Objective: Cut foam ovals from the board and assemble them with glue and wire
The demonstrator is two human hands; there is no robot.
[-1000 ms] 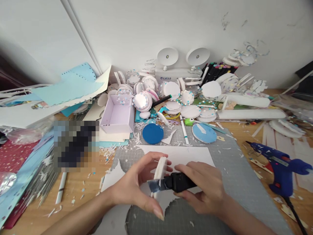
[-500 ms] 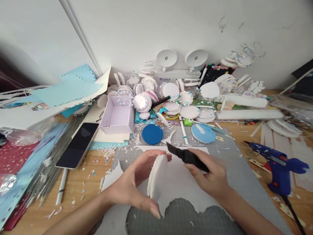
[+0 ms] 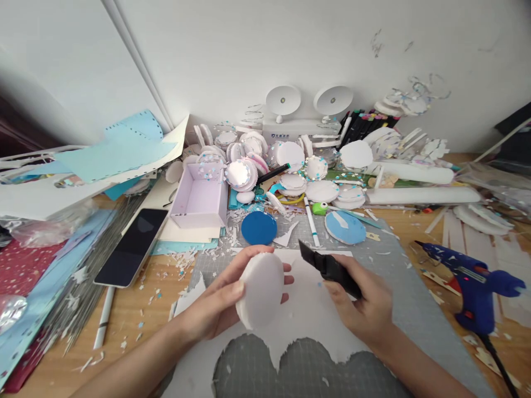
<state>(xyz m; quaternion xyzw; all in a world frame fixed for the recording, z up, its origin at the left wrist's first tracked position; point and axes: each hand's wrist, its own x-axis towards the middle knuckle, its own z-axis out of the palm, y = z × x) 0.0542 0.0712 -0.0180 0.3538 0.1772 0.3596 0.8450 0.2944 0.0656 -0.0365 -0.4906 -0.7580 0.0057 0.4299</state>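
My left hand (image 3: 219, 304) grips a round white foam disc (image 3: 262, 293) by its edge, thumb on the near rim and fingers behind it. The disc is tilted up with its flat face toward me. In my right hand (image 3: 365, 301) is a black utility knife (image 3: 332, 271), its dark blade pointing up and left, apart from the disc. Beneath both hands lies a white foam sheet (image 3: 307, 320) with scalloped cut-outs along its near edge, on a grey cutting mat (image 3: 257, 370).
A blue round lid (image 3: 259, 228) and a light blue disc (image 3: 345, 226) lie beyond the hands. A blue glue gun (image 3: 473, 282) stands at right, a phone (image 3: 131, 247) at left. Behind are a lilac box (image 3: 199, 193) and piles of white foam discs (image 3: 290, 156).
My left hand has turned the disc from nearly edge-on to face me, and the thumb now presses its rim. The knife has shifted slightly right and stays away from the disc.
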